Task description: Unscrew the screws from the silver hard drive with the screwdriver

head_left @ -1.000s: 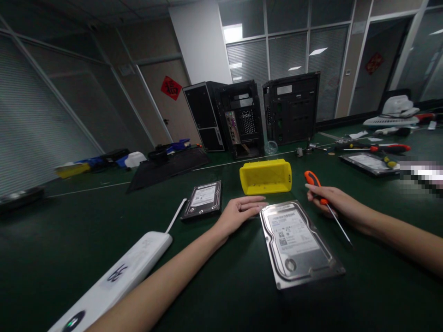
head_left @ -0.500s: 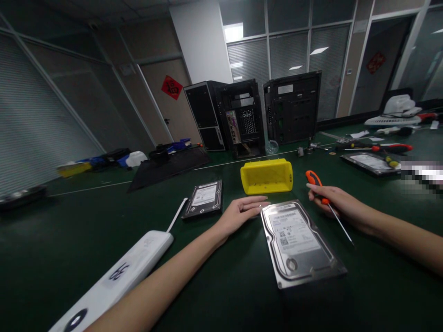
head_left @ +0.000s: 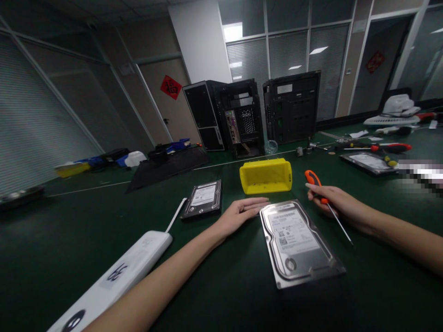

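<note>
A silver hard drive (head_left: 297,242) lies label up on the green table in front of me. My left hand (head_left: 238,213) rests flat on the table, fingers stretched out, its fingertips touching the drive's far left corner. My right hand (head_left: 334,203) lies to the right of the drive, closed round an orange-handled screwdriver (head_left: 325,203) whose thin shaft points back toward me. A yellow plastic bin (head_left: 266,176) stands just beyond the drive, and a second hard drive (head_left: 203,198) lies to the left of my left hand.
A white power strip (head_left: 117,276) lies at the near left. Two open black computer cases (head_left: 242,117) stand at the back, with a dark panel (head_left: 166,168) to their left. More screwdrivers (head_left: 387,148) and another drive (head_left: 368,162) lie at the far right.
</note>
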`<state>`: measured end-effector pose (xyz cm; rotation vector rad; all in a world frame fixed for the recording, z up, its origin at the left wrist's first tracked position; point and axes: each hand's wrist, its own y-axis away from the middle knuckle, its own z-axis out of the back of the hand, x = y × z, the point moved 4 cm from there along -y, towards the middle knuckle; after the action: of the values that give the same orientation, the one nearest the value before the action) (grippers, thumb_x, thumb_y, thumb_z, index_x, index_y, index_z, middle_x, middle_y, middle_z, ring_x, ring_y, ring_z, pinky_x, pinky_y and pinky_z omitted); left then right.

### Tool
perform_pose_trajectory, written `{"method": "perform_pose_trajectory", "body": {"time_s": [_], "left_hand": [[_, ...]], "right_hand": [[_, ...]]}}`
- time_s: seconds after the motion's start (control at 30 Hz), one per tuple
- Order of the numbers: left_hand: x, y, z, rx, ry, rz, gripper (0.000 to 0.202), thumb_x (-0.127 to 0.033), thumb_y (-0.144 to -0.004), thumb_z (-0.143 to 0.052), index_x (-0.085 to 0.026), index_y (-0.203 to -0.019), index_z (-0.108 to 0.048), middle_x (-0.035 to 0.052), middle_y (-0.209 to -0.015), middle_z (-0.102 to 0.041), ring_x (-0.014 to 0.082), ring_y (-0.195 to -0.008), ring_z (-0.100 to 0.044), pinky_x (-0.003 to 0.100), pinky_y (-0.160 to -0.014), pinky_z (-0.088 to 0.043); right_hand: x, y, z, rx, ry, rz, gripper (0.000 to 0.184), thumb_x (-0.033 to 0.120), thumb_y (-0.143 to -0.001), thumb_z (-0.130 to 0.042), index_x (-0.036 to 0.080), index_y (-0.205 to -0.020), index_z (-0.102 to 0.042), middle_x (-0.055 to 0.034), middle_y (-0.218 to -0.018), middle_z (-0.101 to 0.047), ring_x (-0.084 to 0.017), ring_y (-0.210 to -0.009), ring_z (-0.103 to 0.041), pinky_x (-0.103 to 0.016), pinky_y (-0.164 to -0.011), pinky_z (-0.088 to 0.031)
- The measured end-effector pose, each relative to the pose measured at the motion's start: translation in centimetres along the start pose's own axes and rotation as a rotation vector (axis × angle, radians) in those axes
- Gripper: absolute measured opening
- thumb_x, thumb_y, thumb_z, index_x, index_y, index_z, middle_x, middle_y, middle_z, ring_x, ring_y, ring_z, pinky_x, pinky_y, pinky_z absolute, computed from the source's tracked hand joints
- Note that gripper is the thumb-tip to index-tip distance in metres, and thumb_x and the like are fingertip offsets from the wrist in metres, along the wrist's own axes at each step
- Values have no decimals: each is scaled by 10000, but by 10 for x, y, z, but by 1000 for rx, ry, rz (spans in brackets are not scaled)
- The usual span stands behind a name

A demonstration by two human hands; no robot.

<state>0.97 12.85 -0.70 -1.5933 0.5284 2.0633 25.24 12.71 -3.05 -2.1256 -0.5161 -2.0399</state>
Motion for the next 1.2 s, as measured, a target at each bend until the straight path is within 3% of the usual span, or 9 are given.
{"method": "perform_pose_trajectory", "body": {"time_s": [0.27, 0.57, 0.9, 1.07, 1.2], "left_hand": [[5, -2, 1, -23, 38, -23, 360, -261, -855, -547, -170, -1203, -559, 84, -1243, -577, 208, -1185, -502, 368, -1040, -336], [10, -8, 0, -270, -98, 62, 327, -373, -826, -570, -149, -1045, -665, 90, -1072, -679, 229, -1040, -598, 333, -927, -417], [9, -6, 1, -234, -100, 40, 295, -342, -834, -565, -172, -1054, -663, 67, -1106, -666, 194, -1048, -591, 295, -918, -416], [4, -5, -2, -254, -113, 63, 289, -323, -833, -562, -153, -1040, -671, 79, -1104, -666, 202, -1045, -593, 297, -915, -417], [9, -7, -2, -265, -81, 56, 298, -321, -831, -560, -146, -1046, -668, 89, -1069, -681, 213, -1023, -606, 310, -913, -420]], "right_hand": [[-1, 0, 0, -12, 14, -3, 358, 518, -825, -462, 167, -803, -524, 76, -446, -336, -48, -390, -255, -201, -401, -190], [-3, -1, 3, -1, 8, -19, 370, 526, -812, -474, 161, -806, -531, 71, -469, -353, -48, -405, -276, -200, -410, -208], [-5, 0, 2, -10, -14, -25, 353, 512, -825, -472, 165, -806, -534, 70, -474, -354, -44, -403, -275, -191, -402, -211], [1, -2, 9, -25, -128, 53, 346, 525, -827, -457, 186, -814, -524, 75, -467, -328, -49, -385, -262, -193, -385, -223], [32, -11, 10, -145, -97, 248, 368, 534, -820, -463, 173, -801, -531, 64, -487, -357, -48, -386, -295, -193, -372, -249]]}}
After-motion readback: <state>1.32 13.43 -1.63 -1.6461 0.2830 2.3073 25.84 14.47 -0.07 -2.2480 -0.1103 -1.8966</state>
